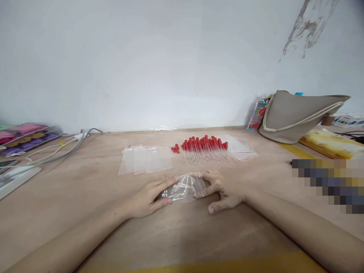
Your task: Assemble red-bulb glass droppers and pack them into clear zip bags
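A crinkled clear plastic bag (186,186) lies on the table between my two hands. Around its left end, my left hand (149,197) has its fingers along the far edge and its thumb at the near edge, gripping it. The fingers of my right hand (223,191) touch the bag's right side, spread, with the thumb held well apart. Just beyond the bag is a row of droppers (203,146) with red bulbs and thin clear stems. Several flat clear bags (145,159) overlap to the left of the droppers.
White sheets or flat bags (241,148) lie right of the droppers. A grey bag (301,115) and a yellow packet (330,144) stand at the right. Cables (71,146) and a case of colourful items (28,136) are at the left. A wall (170,68) closes off the back.
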